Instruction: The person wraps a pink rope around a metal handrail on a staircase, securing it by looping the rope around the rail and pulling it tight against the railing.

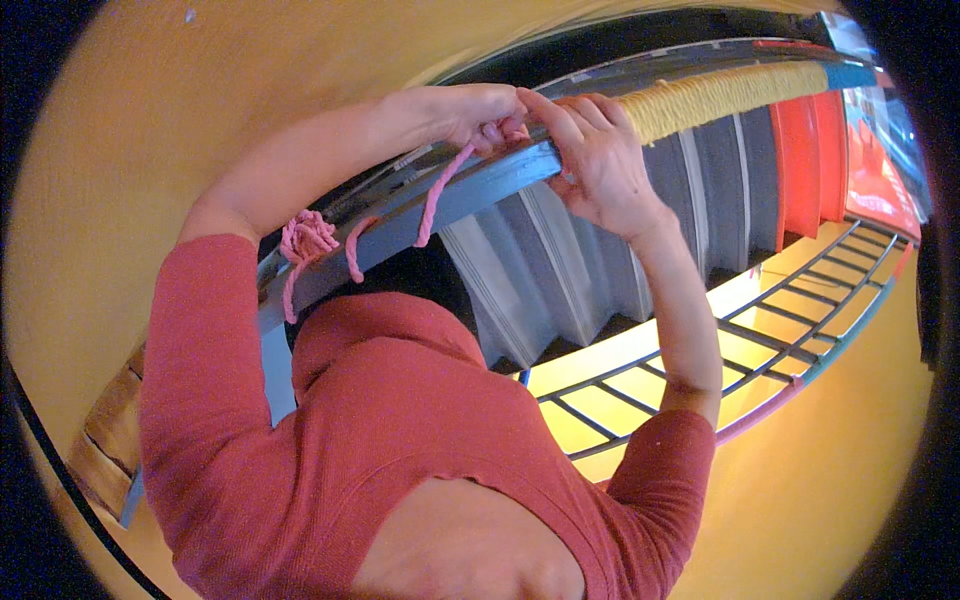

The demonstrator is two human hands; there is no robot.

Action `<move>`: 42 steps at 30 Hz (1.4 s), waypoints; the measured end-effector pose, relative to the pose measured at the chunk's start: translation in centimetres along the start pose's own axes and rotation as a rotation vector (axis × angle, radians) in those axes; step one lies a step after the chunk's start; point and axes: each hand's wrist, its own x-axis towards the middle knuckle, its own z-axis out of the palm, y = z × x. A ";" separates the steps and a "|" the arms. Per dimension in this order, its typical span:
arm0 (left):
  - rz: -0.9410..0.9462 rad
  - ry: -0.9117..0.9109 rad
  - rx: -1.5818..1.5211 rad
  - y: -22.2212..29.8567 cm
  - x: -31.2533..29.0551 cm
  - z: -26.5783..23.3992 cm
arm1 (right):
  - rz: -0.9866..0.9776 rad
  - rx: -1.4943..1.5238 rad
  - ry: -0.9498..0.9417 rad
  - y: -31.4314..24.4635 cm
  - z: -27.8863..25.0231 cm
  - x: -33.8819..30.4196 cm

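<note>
A grey-blue handrail [490, 180] slants up to the right in front of me. Pink cord [432, 205] hangs in loose turns about its bare part, and a bunched knot of the cord lies farther down to the left. My left hand [490, 115] is closed at the rail's top, pinching the pink cord between its fingers. Just right of it, my right hand [605, 165] curls over the rail where the yellow cord wrapping [730, 98] begins. Its fingertips are close to the left hand's, and its palm hides what lies beneath. The yellow turns sit tightly side by side.
Grey stairs [560, 260] run below the rail, with red steps [808, 165] farther up. Across them stands a dark barred railing [790, 345] with a coloured wrapped top. A yellow wall [250, 80] is close on the left. A brown wooden-looking piece [110, 440] stands at the lower left.
</note>
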 end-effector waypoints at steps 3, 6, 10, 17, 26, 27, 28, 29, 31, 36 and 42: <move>-0.102 0.090 -0.136 1.4 -0.4 1.9 | 0.096 0.006 0.223 -0.6 0.7 -2.5; -0.042 -0.098 -0.106 0.0 0.7 -0.5 | 0.270 0.104 0.562 -3.1 3.4 -4.9; -0.012 0.074 -0.023 0.6 0.3 1.1 | 0.864 0.635 1.005 -8.6 8.9 -6.1; 0.052 0.153 0.067 0.7 0.5 1.1 | 0.822 1.771 0.370 -12.2 12.1 -4.0; 0.102 0.087 -0.006 -0.4 2.5 -0.7 | 0.547 1.055 0.530 -17.0 16.4 -4.2; 0.099 0.001 0.033 -0.3 2.2 -1.4 | 0.487 1.023 0.618 -16.5 16.3 -4.4; 0.096 -0.085 0.071 0.1 1.8 -2.2 | 0.609 1.050 0.645 -16.1 15.9 -4.7; 0.097 -0.072 0.067 0.0 1.7 -1.3 | 0.736 1.073 0.666 -15.2 14.9 -5.0; 0.104 -0.052 0.062 0.0 1.4 0.8 | 0.917 1.364 0.637 -12.8 14.4 -5.1; 0.043 0.207 0.125 0.4 2.1 0.7 | 0.510 1.425 0.035 -17.9 16.9 -4.4; 0.083 0.237 0.185 0.8 1.5 1.4 | 0.322 1.686 0.111 -22.8 21.9 -0.8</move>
